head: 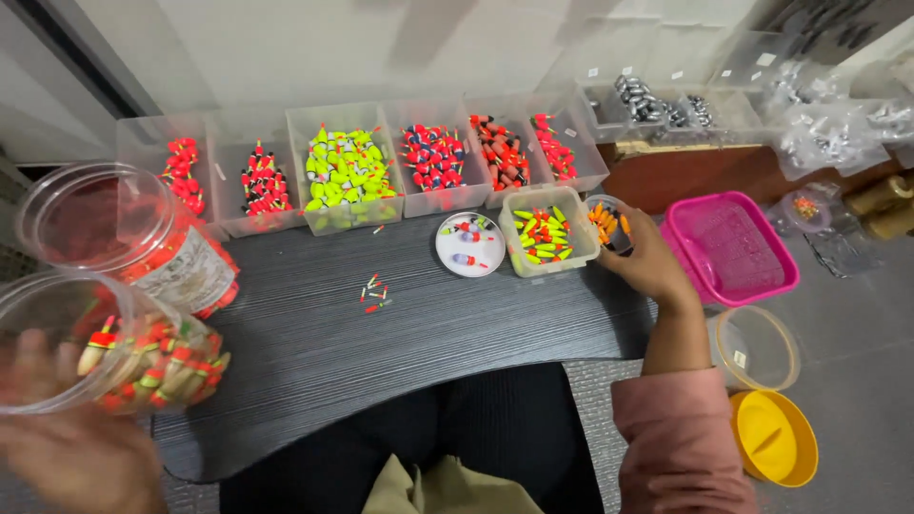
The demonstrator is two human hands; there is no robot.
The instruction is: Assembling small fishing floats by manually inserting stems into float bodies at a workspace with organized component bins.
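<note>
Right hand grip curled round small round tub; left hand cradles clear jar, blurred—keep tub level.

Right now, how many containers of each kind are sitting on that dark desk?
Clear open bins in the back row: 6
Round clear jars at the left hand: 2
Small clear tub of floats: 1
Small round cup at the right hand: 1
White round dish: 1
Total: 11
</note>
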